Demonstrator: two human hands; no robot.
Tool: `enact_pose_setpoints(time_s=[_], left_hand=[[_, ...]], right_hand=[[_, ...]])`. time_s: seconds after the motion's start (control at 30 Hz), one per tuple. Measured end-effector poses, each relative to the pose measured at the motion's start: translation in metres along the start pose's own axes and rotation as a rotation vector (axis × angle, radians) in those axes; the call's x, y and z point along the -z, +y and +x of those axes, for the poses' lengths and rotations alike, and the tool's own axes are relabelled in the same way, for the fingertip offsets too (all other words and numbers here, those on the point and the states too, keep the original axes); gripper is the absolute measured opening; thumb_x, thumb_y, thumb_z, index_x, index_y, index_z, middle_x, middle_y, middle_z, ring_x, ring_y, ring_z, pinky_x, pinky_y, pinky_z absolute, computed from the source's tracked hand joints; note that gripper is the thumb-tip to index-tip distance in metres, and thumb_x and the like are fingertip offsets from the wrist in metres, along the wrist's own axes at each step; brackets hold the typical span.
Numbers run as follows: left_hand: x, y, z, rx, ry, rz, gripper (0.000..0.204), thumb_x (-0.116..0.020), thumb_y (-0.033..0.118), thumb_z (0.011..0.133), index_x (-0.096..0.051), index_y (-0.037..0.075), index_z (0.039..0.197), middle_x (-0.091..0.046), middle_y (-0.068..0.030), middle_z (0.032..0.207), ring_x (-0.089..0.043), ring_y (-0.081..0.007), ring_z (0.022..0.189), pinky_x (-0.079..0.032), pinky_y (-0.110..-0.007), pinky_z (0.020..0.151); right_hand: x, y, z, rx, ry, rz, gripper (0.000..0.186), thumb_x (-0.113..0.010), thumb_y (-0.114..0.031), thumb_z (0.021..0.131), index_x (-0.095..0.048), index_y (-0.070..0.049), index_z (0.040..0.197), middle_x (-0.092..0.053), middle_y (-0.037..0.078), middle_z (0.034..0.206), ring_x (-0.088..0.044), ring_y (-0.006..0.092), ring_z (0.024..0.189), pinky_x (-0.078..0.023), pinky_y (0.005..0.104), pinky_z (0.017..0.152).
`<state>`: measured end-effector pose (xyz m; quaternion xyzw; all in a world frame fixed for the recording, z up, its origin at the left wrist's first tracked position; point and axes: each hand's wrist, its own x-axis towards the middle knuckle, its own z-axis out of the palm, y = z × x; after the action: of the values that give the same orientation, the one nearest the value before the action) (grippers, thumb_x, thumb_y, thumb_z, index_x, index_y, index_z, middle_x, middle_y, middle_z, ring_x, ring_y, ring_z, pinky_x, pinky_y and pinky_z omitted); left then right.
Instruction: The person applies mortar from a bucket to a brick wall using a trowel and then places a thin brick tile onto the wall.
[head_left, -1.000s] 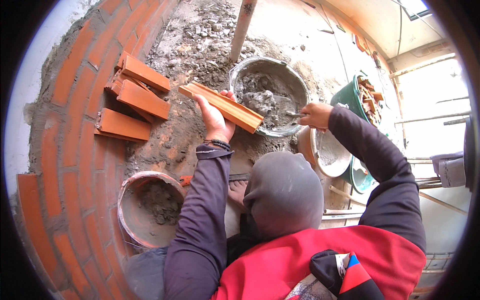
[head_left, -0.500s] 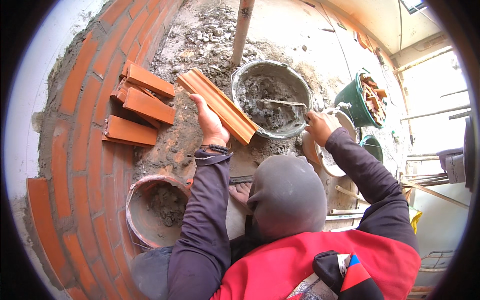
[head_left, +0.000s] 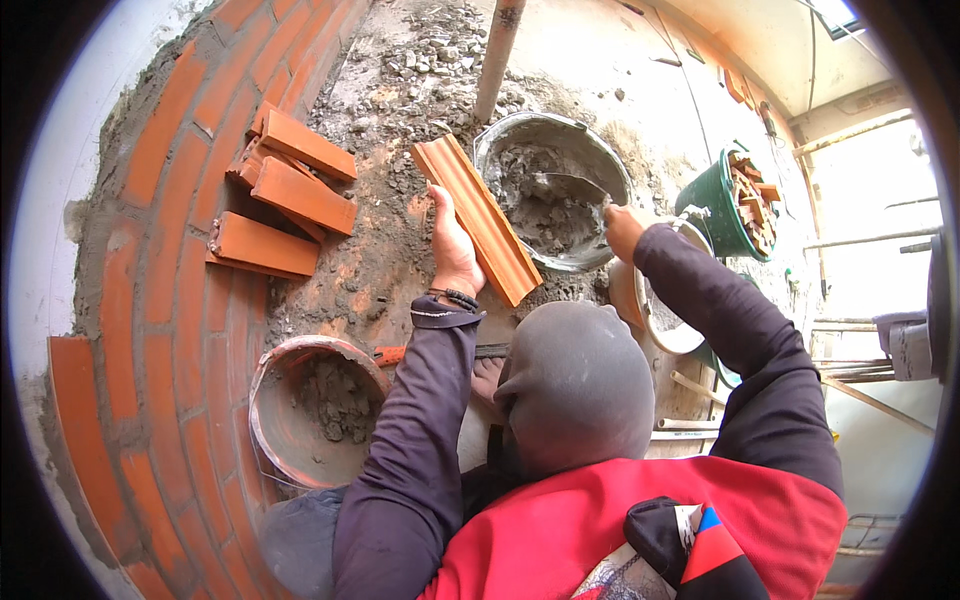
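Observation:
My left hand (head_left: 458, 250) grips a long orange clay brick (head_left: 480, 220) with a grooved face, held slanting beside a round bucket (head_left: 482, 150). Grey wet mortar (head_left: 535, 215) fills part of that bucket. My right hand (head_left: 627, 230) is closed at the bucket's right rim on a trowel, whose handle is mostly hidden by the fingers. The trowel's blade (head_left: 572, 186) lies in the mortar, partly covered by it. Left of my left hand, several orange bricks (head_left: 305, 195) are stacked loosely next to the brick wall (head_left: 160, 365).
A second bucket (head_left: 262, 400) with some mortar stands near my left forearm. A green bucket (head_left: 715, 210) of brick pieces is at the right, by a pale bucket (head_left: 672, 325). A pole (head_left: 498, 60) rises beyond the mortar bucket, near rubble (head_left: 440, 55). My grey-clad knee (head_left: 580, 385) is in front.
My left hand and the brick have shifted right, closer to the mortar bucket. The trowel blade has turned and tilted in the mortar, with my right hand still on it.

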<state>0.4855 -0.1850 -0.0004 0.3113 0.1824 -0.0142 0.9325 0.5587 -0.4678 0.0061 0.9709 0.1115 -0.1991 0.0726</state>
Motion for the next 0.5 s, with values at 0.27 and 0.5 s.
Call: enact_pose_setpoints(time_s=[0.27, 0.5], left_hand=[[-0.005, 0.004, 0.000, -0.043, 0.040, 0.027, 0.087, -0.041, 0.070, 0.096, -0.029, 0.004, 0.152, -0.043, -0.0119, 0.147, -0.045, -0.0228, 0.134, -0.036, -0.039, 0.112], [-0.005, -0.001, 0.006, -0.111, 0.096, -0.013, 0.083, -0.040, 0.066, 0.098, -0.029, 0.005, 0.153, -0.042, -0.0111, 0.149, -0.042, -0.0238, 0.135, -0.034, -0.040, 0.113]], right_hand=[[0.066, -0.035, -0.007, 0.082, -0.485, 0.283, 0.019, -0.058, -0.013, 0.088, -0.069, -0.002, 0.077, -0.068, 0.013, 0.076, -0.069, 0.0228, 0.061, -0.054, 0.0343, 0.048], [0.060, -0.001, -0.052, -0.158, -0.584, 1.064, 0.018, -0.060, -0.018, 0.095, -0.063, 0.000, 0.095, -0.055, 0.003, 0.067, -0.052, 0.0114, 0.048, -0.041, 0.0276, 0.039]])
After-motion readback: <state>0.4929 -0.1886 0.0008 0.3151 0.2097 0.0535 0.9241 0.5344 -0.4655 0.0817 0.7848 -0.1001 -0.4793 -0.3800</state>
